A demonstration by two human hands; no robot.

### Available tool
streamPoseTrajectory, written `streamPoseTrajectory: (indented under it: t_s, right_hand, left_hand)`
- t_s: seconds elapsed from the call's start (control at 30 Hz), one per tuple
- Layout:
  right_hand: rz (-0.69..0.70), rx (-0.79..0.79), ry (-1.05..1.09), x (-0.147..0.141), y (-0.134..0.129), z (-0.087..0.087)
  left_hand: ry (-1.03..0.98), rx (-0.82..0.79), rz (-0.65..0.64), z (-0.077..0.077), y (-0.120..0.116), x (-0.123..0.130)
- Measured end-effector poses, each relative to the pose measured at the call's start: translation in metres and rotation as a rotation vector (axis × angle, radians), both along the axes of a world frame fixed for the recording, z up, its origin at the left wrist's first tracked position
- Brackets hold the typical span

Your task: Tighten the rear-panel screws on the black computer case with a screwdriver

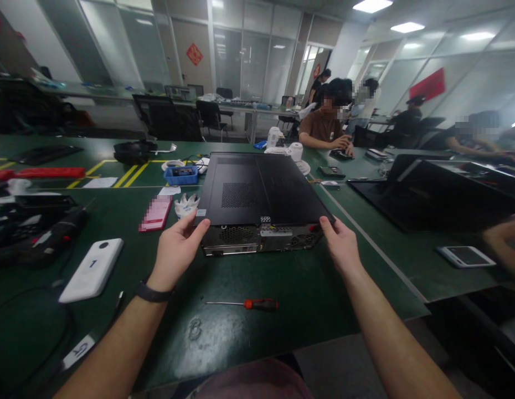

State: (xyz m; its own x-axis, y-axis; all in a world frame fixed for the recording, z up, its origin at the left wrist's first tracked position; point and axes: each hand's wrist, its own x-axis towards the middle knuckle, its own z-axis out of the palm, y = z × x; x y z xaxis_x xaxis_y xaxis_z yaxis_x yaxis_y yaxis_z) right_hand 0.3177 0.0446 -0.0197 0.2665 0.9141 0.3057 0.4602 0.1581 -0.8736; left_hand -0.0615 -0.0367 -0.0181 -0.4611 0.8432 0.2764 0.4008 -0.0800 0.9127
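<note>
A black desktop computer case (278,191) lies flat on the green table, with its metal panel of vents and ports (236,235) facing me. My left hand (178,244) grips the near left corner, thumb by the edge of the top cover. At the near right corner my right hand (340,241) holds the case in the same way. The undersides of both grips are hidden. Closer to me, a screwdriver (261,304) with a red and black handle rests on the table, its shaft pointing left.
Left of the case are a white numbered power bank-like block (92,270), a pink phone-sized item (156,213), crumpled white paper (186,206) and a blue tray (181,175) of small parts. Black panels (436,191) and a phone (466,256) lie right. A co-worker (326,124) sits opposite.
</note>
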Motion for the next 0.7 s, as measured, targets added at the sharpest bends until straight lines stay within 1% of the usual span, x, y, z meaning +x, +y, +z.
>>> streamPoseTrajectory:
  t_s: [0.2, 0.4, 0.53, 0.7]
  right_hand:
    - [-0.023, 0.004, -0.068, 0.0022, 0.0031, -0.003]
    - [-0.019, 0.01, -0.092, 0.0006, 0.0053, -0.0032]
    - [-0.002, 0.015, -0.096, 0.0002, 0.0063, -0.0015]
    - [0.014, 0.027, -0.117, 0.0015, 0.0069, -0.002]
  left_hand:
    - [0.061, -0.002, 0.071, -0.0052, 0.0015, -0.0022]
    - [0.035, 0.026, 0.05, -0.0078, 0.0048, -0.0035]
    - [-0.007, 0.039, 0.039, -0.0063, 0.0024, -0.003]
    - [0.034, 0.026, 0.068, -0.0003, -0.0038, 0.0006]
